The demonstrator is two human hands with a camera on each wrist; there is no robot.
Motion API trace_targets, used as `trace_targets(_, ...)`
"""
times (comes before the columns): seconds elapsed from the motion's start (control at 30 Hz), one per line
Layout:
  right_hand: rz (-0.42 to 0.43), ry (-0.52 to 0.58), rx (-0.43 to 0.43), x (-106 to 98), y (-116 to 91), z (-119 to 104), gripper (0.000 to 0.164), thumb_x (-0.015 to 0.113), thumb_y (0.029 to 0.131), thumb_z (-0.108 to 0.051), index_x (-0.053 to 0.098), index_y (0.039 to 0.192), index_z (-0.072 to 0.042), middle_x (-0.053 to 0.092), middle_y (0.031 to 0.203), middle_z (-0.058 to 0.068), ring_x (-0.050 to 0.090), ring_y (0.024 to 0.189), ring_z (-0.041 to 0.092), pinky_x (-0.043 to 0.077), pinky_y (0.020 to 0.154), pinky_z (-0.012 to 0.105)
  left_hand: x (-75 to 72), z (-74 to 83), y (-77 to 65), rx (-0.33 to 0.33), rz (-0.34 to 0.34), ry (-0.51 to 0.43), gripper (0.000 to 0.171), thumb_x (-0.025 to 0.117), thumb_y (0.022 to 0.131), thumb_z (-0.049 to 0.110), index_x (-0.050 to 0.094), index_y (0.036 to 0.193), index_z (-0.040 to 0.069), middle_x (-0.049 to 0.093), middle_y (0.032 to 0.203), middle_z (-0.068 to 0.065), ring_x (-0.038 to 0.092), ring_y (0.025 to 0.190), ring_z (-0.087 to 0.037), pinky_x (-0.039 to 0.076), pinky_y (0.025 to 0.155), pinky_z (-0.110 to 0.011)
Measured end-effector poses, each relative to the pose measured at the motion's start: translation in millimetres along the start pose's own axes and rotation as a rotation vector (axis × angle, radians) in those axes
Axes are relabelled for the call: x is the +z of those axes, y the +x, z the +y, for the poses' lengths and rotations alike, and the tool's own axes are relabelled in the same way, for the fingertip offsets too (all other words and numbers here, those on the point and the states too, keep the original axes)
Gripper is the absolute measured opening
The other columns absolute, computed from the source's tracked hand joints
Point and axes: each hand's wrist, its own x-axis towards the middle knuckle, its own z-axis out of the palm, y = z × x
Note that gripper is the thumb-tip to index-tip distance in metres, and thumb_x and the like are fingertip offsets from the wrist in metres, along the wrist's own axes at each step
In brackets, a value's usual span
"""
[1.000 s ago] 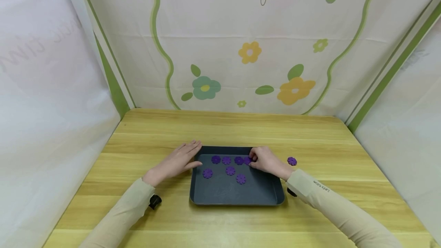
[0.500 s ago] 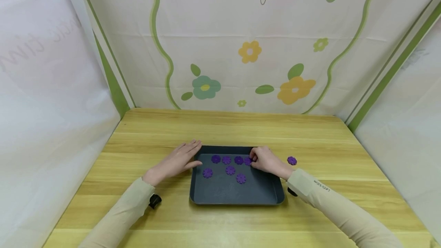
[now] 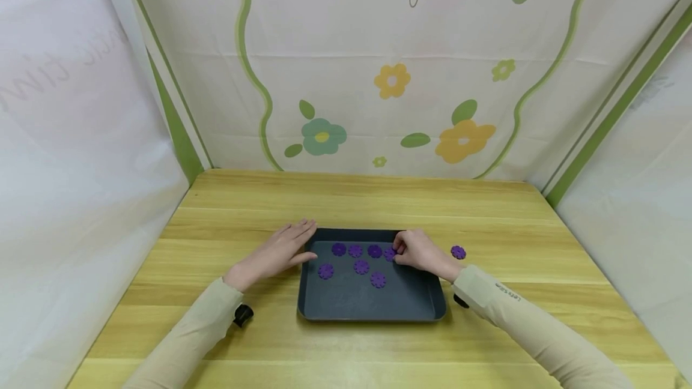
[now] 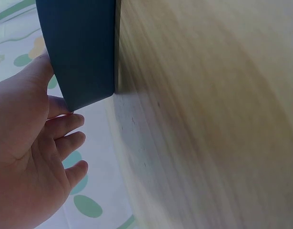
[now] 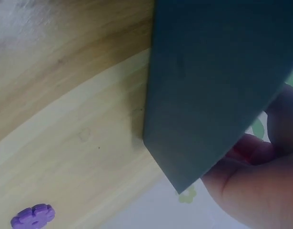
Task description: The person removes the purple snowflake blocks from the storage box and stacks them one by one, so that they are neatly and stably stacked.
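A dark grey rectangular tray (image 3: 373,308) lies on the wooden table with several purple notched, flower-shaped discs (image 3: 361,267) inside. My left hand (image 3: 273,257) rests on the tray's back left corner, fingers extended and thumb over the left rim. In the left wrist view, that hand (image 4: 39,138) shows beside the tray's outer wall (image 4: 82,52). My right hand (image 3: 421,254) reaches over the back right of the tray and pinches a purple disc (image 3: 389,254), partly hidden by the fingers. In the right wrist view, the tray wall (image 5: 208,86) hides the fingertips.
One purple disc (image 3: 458,252) lies on the table (image 3: 378,359) to the right of the tray. A floral cloth backdrop (image 3: 351,47) stands behind the table, with white cloth sides (image 3: 70,197) at left and right.
My right hand has shifted very slightly to the right, and the purple disc at its fingertips with it. My left hand and the other discs stay in place.
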Motion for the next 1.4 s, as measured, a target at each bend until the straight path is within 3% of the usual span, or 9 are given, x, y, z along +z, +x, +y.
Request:
trace_targets(0.17, -0.01, -0.006, -0.03, -1, -2, 1, 0.005, 0.074, 0.083, -0.003, 0.073, 0.087, -0.004, 0.072, 0.082, 0.005, 0.062, 0.069, 0.008, 0.055, 0.062, 0.024, 0.7, 0.2, -0.5, 0.001, -0.002, -0.001, 0.071, 0.054, 0.1, 0.044, 0.034, 0.153, 0.001, 0.035, 0.159, -0.018, 0.032, 0.149, -0.034, 0.029, 0.12, -0.057)
trace_targets(0.57, -0.1, 0.011, -0.045, -3, -11, -7, 0.019, 0.08, 0.083, -0.017, 0.071, 0.095, -0.005, 0.072, 0.088, 0.004, 0.064, 0.077, 0.008, 0.057, 0.069, 0.024, 1.9, -0.8, -1.6, 0.002, 0.004, 0.008, 0.07, 0.055, 0.1, 0.043, 0.035, 0.153, 0.001, 0.036, 0.159, -0.018, 0.033, 0.149, -0.035, 0.03, 0.12, -0.057)
trace_targets(0.8, -0.074, 0.004, -0.107, 2, -11, -9, 0.03, 0.085, 0.078, -0.021, 0.068, 0.094, -0.002, 0.069, 0.085, 0.007, 0.061, 0.075, 0.01, 0.052, 0.065, 0.02, 2.1, -1.4, -1.1, 0.008, 0.014, -0.001, 0.07, 0.055, 0.1, 0.042, 0.035, 0.153, 0.0, 0.036, 0.159, -0.018, 0.034, 0.149, -0.036, 0.031, 0.119, -0.057)
trace_targets(1.4, -0.049, 0.003, -0.136, 6, -10, -11, 0.019, 0.08, 0.079, -0.013, 0.069, 0.09, -0.003, 0.069, 0.083, 0.005, 0.058, 0.069, 0.004, 0.051, 0.062, 0.017, 2.8, -2.4, 0.4, -0.002, 0.009, -0.011, 0.071, 0.055, 0.1, 0.044, 0.034, 0.154, 0.002, 0.035, 0.159, -0.017, 0.032, 0.15, -0.034, 0.029, 0.12, -0.057)
